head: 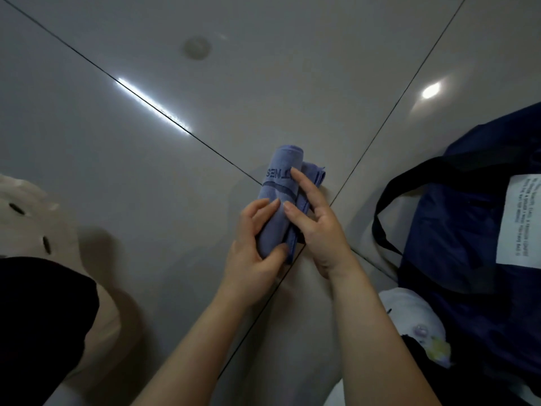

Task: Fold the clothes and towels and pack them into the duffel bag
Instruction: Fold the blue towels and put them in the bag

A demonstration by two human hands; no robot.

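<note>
two bare forearms, no sleeves, no rings or watch, left hand [254, 253], right hand [317, 230], short plain nails

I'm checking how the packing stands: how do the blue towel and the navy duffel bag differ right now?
The blue towel is light blue and rolled into a tight bundle; the duffel bag is dark navy and lies slack. The left hand grips the towel and the right hand rests on it; no hand touches the bag. Both lie on the tiled floor.

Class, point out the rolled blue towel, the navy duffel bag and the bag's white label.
blue towel [278, 200]: head view, middle of the roll.
duffel bag [456, 230]: head view, navy side panel.
white label [516, 221]: head view, printed middle.
</note>
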